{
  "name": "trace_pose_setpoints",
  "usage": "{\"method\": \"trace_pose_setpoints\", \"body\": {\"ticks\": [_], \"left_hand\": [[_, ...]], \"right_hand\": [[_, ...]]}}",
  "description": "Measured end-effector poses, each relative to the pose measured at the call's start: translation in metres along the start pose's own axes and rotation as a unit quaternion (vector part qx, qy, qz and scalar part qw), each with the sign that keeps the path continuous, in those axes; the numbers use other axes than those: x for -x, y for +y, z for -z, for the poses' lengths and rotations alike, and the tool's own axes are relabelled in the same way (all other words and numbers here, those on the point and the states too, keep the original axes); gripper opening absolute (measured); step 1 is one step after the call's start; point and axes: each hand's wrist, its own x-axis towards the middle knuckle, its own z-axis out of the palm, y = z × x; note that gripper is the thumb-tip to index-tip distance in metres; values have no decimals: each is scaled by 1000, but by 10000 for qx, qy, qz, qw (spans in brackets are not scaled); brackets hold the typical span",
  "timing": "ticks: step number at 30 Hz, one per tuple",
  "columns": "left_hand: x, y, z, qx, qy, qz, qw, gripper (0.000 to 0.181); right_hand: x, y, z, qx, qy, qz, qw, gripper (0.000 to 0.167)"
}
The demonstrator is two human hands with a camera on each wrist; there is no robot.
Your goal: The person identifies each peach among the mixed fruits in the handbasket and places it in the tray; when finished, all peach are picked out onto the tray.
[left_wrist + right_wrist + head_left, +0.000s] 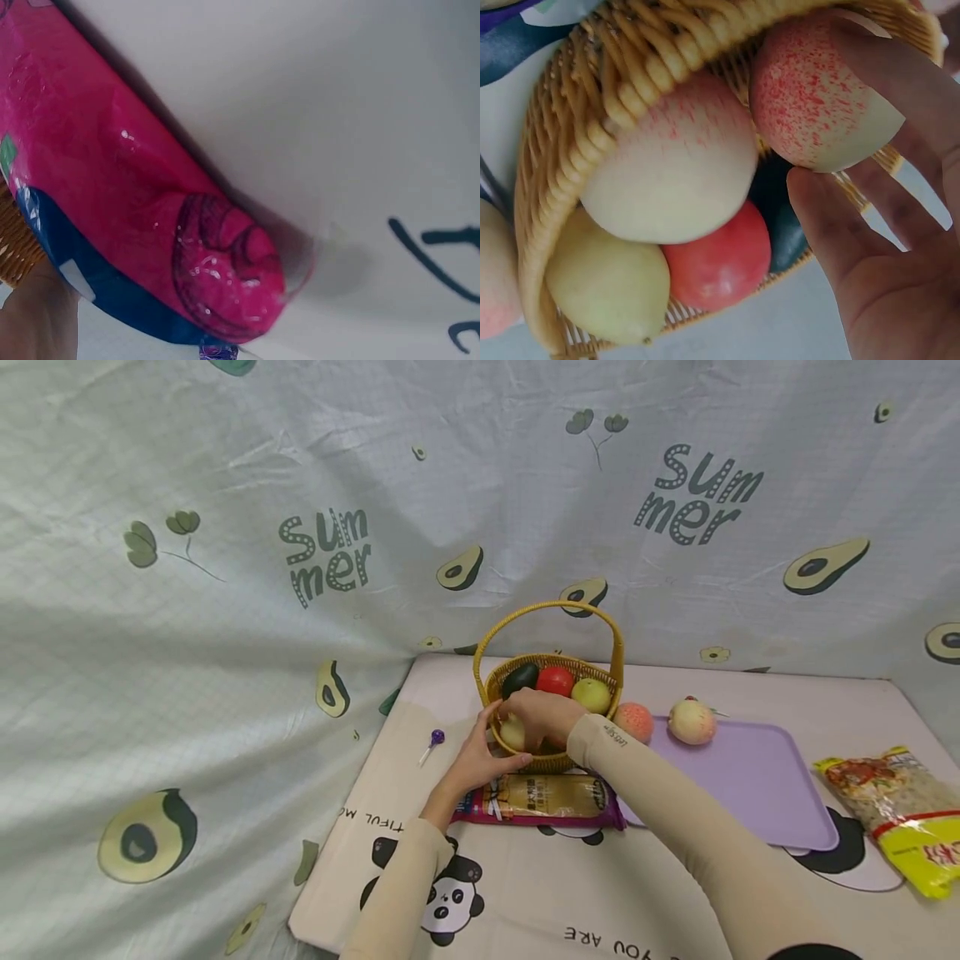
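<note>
A yellow wicker basket with a tall handle stands near the back of the table. My right hand reaches into it; in the right wrist view its thumb and fingers hold a red-speckled peach at the basket's end. Curved round the basket's left end, my left hand has its thumb along the front and its fingers at the side. Inside are another peach, a yellow-green pear-like fruit, a red tomato-like one and a dark green avocado-like one. The right forearm hides part of the rim.
A pasta packet lies before the basket. To the right are a loose peach, a lilac tray with a peach at its back edge, and a yellow-red food bag. A purple lollipop lies left.
</note>
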Motion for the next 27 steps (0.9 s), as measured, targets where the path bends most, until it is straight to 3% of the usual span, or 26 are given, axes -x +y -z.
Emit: {"method": "trace_pose_setpoints", "body": {"ticks": [6,14,22,27], "left_hand": [[-1,0,-1,39,-119,107,9999,104],[-1,0,-1,149,-46,50,9999,107],[-1,0,-2,268,-38,-49,9996,106],[-1,2,-1,259,-56,-6,9996,107]], "right_hand": [[16,5,17,17,304,162,9994,63],[56,23,48,200,945,302,9949,60],[113,68,57,-119,1847,419,9818,55],[154,102,57,-379,2070,-105,9775,59]]}}
